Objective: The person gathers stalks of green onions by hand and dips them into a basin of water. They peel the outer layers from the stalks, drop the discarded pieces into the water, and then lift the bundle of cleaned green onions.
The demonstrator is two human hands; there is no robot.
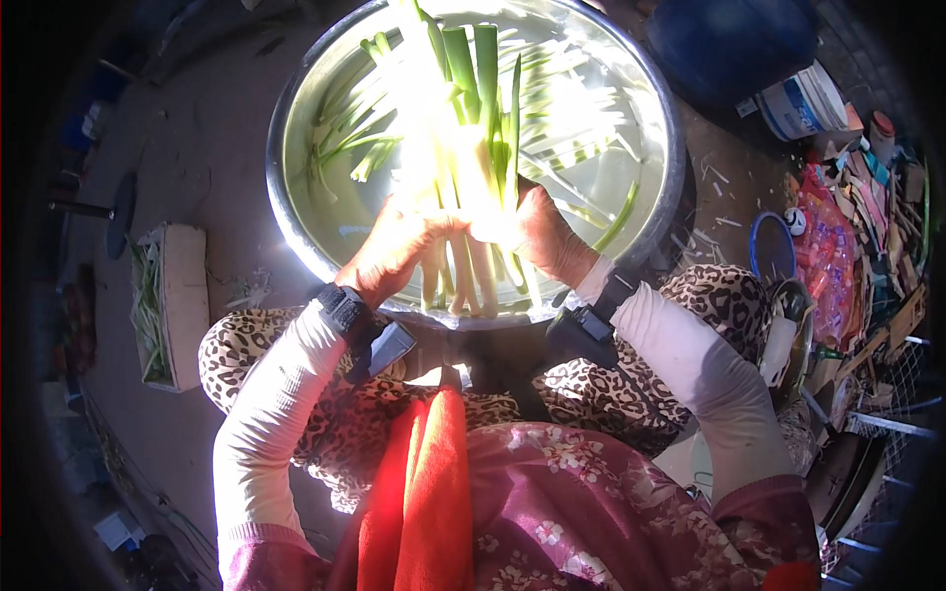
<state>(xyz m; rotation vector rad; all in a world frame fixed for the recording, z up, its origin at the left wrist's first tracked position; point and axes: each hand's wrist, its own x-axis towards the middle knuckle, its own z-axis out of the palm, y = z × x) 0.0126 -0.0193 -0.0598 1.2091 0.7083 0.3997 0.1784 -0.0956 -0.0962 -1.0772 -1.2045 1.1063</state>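
Both my hands are closed around a thick bunch of green onions (484, 96), held over a large round metal basin (669, 140). My left hand (395, 244) grips the bunch from the left, and my right hand (547, 233) from the right. The pale stalk ends point toward me, near the basin's front rim, while the green leaves point away. Glare washes out the middle of the bunch. Loose green onion stalks (373, 159) lie in water inside the basin on both sides.
A pale box (185, 295) with green stalks stands on the floor at left. On the right are a blue drum (728, 44), a white bucket (802, 103), a blue-rimmed round container (772, 244) and a bag of plastic bottles (828, 258). Onion scraps (702, 247) litter the ground.
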